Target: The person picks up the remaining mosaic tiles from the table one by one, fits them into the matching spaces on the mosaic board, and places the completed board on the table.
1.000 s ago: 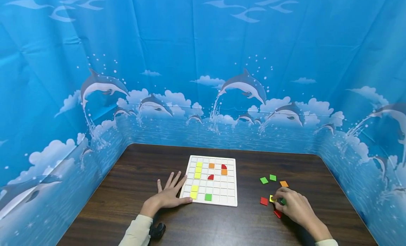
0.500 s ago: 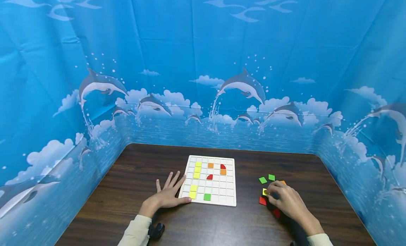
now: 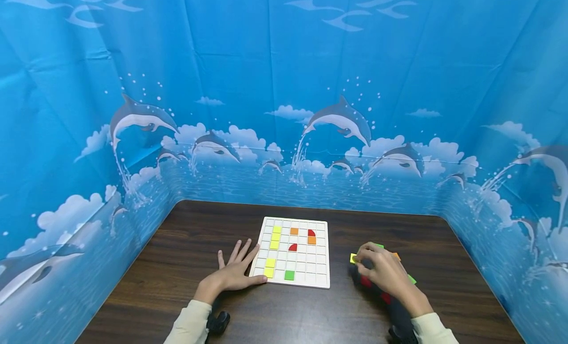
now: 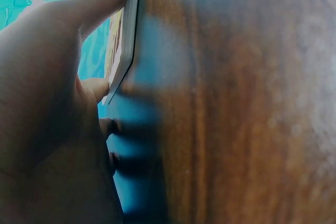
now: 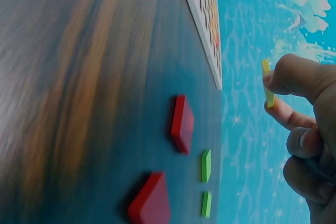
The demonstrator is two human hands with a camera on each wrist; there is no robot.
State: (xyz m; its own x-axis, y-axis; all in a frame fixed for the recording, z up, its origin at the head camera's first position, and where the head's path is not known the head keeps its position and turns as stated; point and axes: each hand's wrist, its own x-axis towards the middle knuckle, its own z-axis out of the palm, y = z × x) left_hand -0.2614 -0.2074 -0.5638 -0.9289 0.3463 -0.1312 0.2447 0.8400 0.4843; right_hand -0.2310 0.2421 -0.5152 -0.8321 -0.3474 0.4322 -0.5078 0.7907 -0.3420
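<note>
Over table (image 3: pixel 155 285) | right hand (image 3: pixel 385 271): grip pinching yellow tile (image 3: pixel 352 258) | left hand (image 3: pixel 233 275): splayed, touching board (image 3: pixel 311 273)

I see no readable text, label, brand, number or sign in any view; nothing legible to me on gridded board (image 3: pixel 310 260), yellow tile (image 3: pixel 352 258), dolphin-print backdrop (image 3: pixel 248 63) or surface (image 3: pixel 275 314).

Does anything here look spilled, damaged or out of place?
Nothing looks spilled or damaged. The flat coloured tiles on the white square gridded board appear lined up with its cells. Two loose red tiles lie at different angles on the dark wooden table, which seems ordinary. The blue dolphin-print backdrop just has creases.
</note>
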